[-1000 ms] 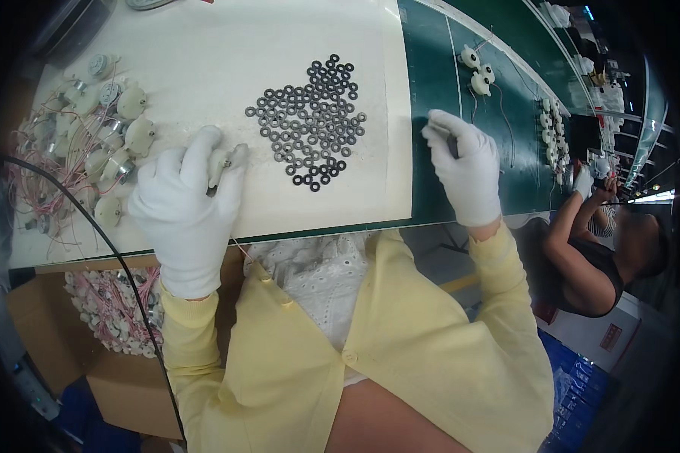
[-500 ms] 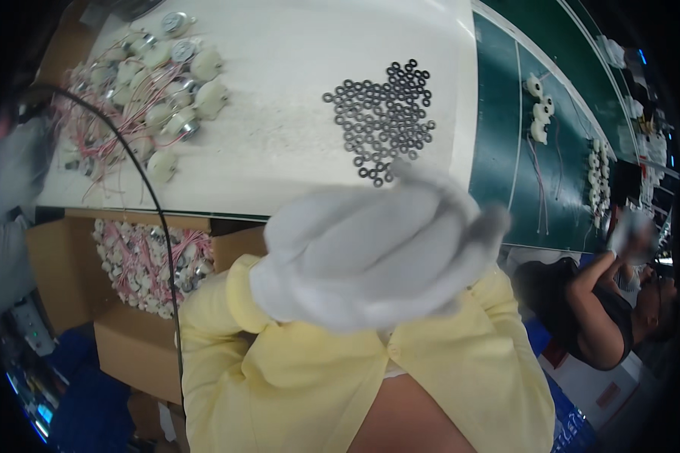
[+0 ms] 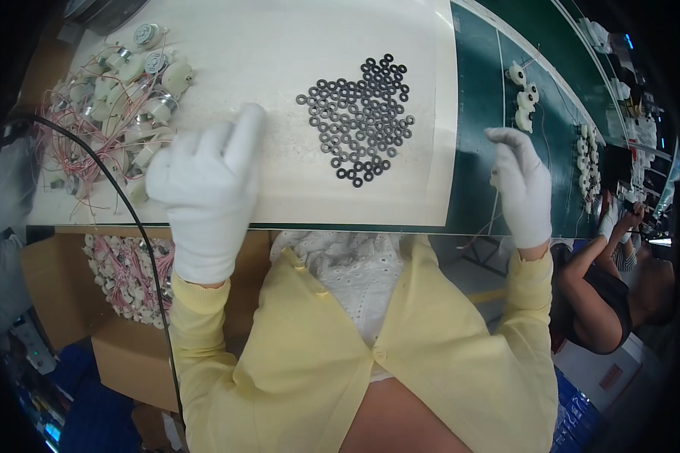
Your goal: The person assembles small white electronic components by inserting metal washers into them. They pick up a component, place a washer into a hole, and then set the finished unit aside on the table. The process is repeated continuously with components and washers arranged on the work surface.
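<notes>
Watching remotely, I see rings (image 3: 353,108) separating the curled left hand (image 3: 208,170) and bent right hand (image 3: 527,185) (can't tell either grip); a black cable (image 3: 134,214) crosses before the motors (image 3: 177,78).

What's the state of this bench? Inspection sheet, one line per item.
Surface: white sheet on the left, green mat on the right.
Job's things: black rings spread on the sheet; tangled heap of wired motors left of them.
Clutter: dark object at the upper left edge, cut off.
Hands: both gloved; left hand near the heap, contents hidden; right hand appears to hold a pale wired part.
Cables: black cable crosses the view's left side.
Surroundings: open cardboard box with wired parts below the bench; co-worker at right.
</notes>
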Action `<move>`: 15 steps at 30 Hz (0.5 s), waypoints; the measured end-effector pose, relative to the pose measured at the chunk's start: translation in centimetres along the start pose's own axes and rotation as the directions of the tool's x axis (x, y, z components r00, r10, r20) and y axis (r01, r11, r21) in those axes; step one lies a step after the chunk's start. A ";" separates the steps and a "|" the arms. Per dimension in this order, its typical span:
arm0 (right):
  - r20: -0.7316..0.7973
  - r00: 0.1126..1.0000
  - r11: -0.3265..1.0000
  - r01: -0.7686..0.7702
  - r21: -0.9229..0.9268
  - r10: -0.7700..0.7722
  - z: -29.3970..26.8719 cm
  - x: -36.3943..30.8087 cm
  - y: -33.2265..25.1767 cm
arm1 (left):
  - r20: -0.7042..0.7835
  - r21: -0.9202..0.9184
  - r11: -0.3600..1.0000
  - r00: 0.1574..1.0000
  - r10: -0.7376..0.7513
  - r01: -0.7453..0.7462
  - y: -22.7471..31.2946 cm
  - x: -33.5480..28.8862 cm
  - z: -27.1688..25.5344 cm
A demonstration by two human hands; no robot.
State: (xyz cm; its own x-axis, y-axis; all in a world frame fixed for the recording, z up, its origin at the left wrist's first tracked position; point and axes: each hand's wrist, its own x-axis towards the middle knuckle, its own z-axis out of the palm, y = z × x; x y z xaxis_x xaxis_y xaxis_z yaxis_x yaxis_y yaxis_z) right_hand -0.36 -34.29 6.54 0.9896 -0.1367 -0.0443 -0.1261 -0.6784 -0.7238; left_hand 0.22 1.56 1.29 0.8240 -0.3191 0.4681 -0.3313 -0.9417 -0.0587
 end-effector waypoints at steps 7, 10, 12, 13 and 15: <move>0.119 0.944 0.840 0.328 -0.433 -0.308 1.9 3.0 0.2 | -0.100 -0.043 0.997 0.992 -0.075 0.071 -2.9 -0.7 -0.2; 0.134 0.954 0.950 0.284 -0.127 -0.267 2.7 3.7 1.4 | -0.049 -0.039 0.996 0.996 -0.079 0.077 -2.4 -0.9 -0.6; 0.216 0.972 0.986 0.062 0.154 -0.095 2.7 4.0 0.7 | -0.029 -0.073 0.996 0.998 -0.062 0.060 -2.0 -0.9 -0.8; 0.275 0.961 0.957 -0.065 0.281 -0.016 2.7 4.1 0.3 | -0.025 -0.098 0.994 0.999 -0.043 0.040 -1.9 -0.9 -0.8; 0.266 0.964 0.942 -0.075 0.327 -0.015 3.2 3.8 -0.7 | -0.023 -0.087 0.996 0.999 -0.030 0.028 -2.3 -0.8 -1.2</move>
State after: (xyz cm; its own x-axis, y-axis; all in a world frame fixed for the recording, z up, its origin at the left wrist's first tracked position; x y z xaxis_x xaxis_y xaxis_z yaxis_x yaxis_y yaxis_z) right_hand 3.68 -32.00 4.68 0.9741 0.0708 -0.2146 -0.1705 -0.3932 -0.9035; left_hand -0.24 4.09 2.14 0.8230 -0.2884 0.4894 -0.3471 -0.9373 0.0313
